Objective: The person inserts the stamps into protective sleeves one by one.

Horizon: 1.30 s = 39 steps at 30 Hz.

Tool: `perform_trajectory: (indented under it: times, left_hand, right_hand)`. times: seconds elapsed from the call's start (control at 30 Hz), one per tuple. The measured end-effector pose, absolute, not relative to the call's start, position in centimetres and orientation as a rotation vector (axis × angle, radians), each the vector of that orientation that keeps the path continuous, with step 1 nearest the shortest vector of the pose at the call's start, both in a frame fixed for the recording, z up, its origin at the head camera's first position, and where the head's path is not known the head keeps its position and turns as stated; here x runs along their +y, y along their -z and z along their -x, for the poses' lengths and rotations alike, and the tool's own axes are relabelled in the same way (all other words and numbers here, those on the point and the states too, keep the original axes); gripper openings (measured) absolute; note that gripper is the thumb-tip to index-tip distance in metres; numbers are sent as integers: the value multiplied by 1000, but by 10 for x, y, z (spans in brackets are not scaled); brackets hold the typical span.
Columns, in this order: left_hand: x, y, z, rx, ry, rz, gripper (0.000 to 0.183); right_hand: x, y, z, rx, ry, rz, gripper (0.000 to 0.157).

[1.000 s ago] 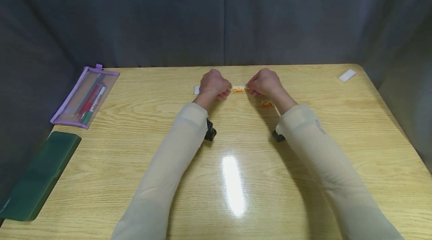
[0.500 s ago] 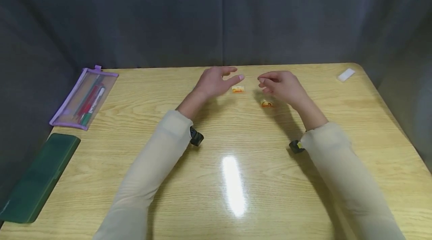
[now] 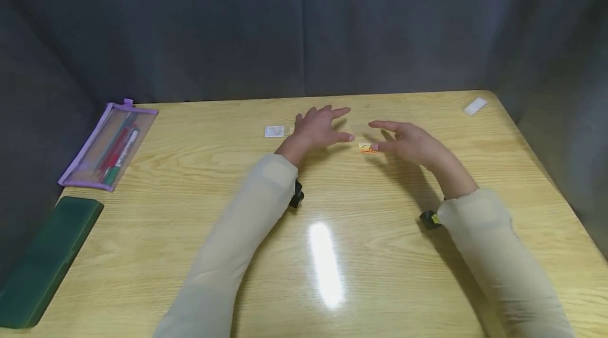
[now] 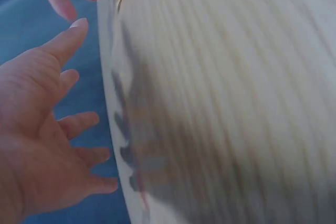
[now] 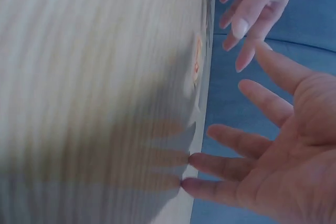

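Both hands are held over the far middle of the table, fingers spread and holding nothing visible. A small white printed card point(image 3: 274, 131) lies to the left of my left hand point(image 3: 318, 129). Just left of my right hand point(image 3: 412, 142) is a small orange-and-yellow printed piece point(image 3: 367, 148), partly overlapped by the thumb in the head view. The right wrist view shows this orange piece point(image 5: 197, 60) flat near the table edge, and the right hand point(image 5: 278, 156) with its fingers apart. In the left wrist view the left hand point(image 4: 47, 129) is likewise spread, its thumb pointing toward the other hand.
A purple-edged mesh pouch point(image 3: 108, 145) with markers lies at the far left, with a dark green case point(image 3: 49, 261) nearer. A small white block point(image 3: 475, 106) sits at the far right corner. Dark curtains point(image 3: 304, 26) hang behind the table point(image 3: 380, 253).
Both hands were pinching close together, then drew apart with a thin strip between them. Now their fingers are spread and the strip is out of them. The white card shows again at left.
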State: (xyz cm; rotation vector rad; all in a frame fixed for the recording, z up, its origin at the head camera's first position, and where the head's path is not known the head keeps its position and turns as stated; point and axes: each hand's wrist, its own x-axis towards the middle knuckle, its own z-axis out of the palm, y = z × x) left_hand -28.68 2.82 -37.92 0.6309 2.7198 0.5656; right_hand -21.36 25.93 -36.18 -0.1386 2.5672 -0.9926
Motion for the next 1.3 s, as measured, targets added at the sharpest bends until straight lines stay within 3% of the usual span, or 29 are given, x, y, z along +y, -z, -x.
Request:
perform_trajectory:
  times: [0.23,0.87,1.13,1.3]
  left_hand:
    - [42,383,285,2747,-476,-574,67]
    - [56,386,282,2847,-482,-499,49]
    - [59,386,278,2878,-515,-472,34]
    - [60,387,278,2878,-555,-464,15]
  right_hand:
    - [252,368,215,2642,916,178,65]
    - [237,374,222,2861,574,277,33]
    - [236,376,220,2870,627,246,19]
    - [239,378,219,2870,674,248,15]
